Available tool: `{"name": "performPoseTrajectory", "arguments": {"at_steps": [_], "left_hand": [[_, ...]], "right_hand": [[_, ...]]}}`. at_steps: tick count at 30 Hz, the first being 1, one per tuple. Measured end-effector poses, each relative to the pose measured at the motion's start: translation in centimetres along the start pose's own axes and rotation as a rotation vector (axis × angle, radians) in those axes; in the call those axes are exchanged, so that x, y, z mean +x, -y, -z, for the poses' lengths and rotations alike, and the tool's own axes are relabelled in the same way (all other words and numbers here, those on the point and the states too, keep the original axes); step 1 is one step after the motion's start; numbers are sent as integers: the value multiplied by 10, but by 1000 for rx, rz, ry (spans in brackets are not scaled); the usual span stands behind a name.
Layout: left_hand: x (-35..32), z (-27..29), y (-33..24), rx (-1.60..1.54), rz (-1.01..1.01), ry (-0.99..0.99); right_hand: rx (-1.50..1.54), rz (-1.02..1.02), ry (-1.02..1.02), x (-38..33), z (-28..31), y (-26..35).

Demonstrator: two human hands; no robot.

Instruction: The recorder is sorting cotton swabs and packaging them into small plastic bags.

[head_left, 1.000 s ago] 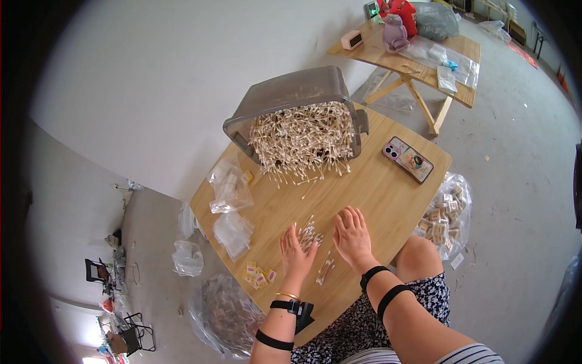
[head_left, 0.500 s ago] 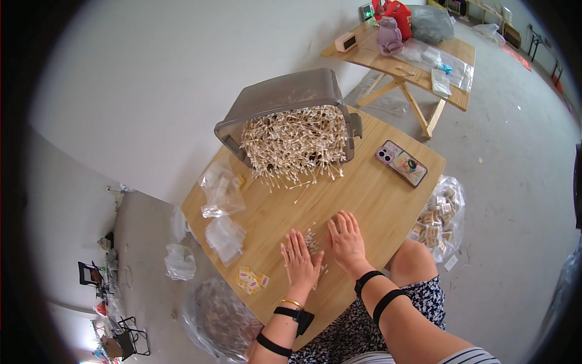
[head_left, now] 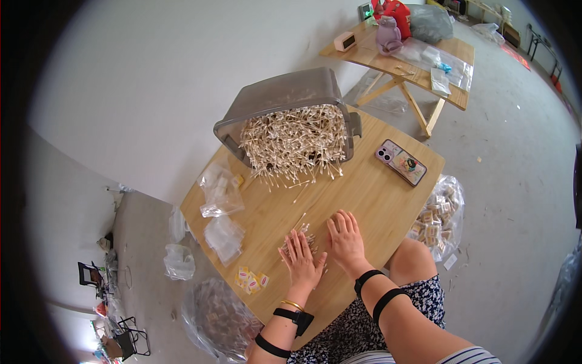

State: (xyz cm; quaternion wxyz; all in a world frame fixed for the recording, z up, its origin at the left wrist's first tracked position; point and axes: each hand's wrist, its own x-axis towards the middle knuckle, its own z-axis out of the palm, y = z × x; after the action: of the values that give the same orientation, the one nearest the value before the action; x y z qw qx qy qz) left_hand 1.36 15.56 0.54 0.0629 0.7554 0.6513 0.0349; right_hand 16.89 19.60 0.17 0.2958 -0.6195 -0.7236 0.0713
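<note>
A small heap of cotton swabs (head_left: 311, 238) lies on the wooden table (head_left: 267, 212), partly hidden under my left hand (head_left: 302, 266). The fingers of that hand are stretched out flat over the swabs, and one swab sticks out past the fingertips. Just to the right of the heap, my right hand (head_left: 347, 241) rests palm down on the tabletop, its fingers extended and holding nothing I can see. Farther back, a grey plastic bin (head_left: 282, 88) tipped on its side spills a mass of loose swabs (head_left: 297, 142) toward me.
Clear plastic bags (head_left: 224, 239) and small yellow-and-white cards (head_left: 251, 280) lie along the left side. A phone (head_left: 401, 162) sits at the right. Bags of packed swabs (head_left: 441, 218) stand on the floor beside the table. Another wooden table (head_left: 418, 76) stands behind.
The swabs beside my left hand have shifted and spread beyond its fingertips, with one now poking out at the far side. My left hand has moved slightly; my right hand stays put.
</note>
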Motion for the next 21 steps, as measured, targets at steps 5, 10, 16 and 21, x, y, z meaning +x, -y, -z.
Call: {"name": "performPoseTrajectory", "arguments": {"at_steps": [5, 10, 16, 21], "left_hand": [[-1, -2, -2, 55, 9, -8], [21, -2, 8, 35, 67, -2], [45, 0, 26, -5, 71, -47], [44, 0, 28, 4, 16, -29]], "right_hand": [[-9, 1, -6, 1, -1, -1], [-14, 0, -4, 0, 2, -1], [-20, 2, -16, 1, 3, 3], [-28, 5, -21, 0, 1, 0]]}}
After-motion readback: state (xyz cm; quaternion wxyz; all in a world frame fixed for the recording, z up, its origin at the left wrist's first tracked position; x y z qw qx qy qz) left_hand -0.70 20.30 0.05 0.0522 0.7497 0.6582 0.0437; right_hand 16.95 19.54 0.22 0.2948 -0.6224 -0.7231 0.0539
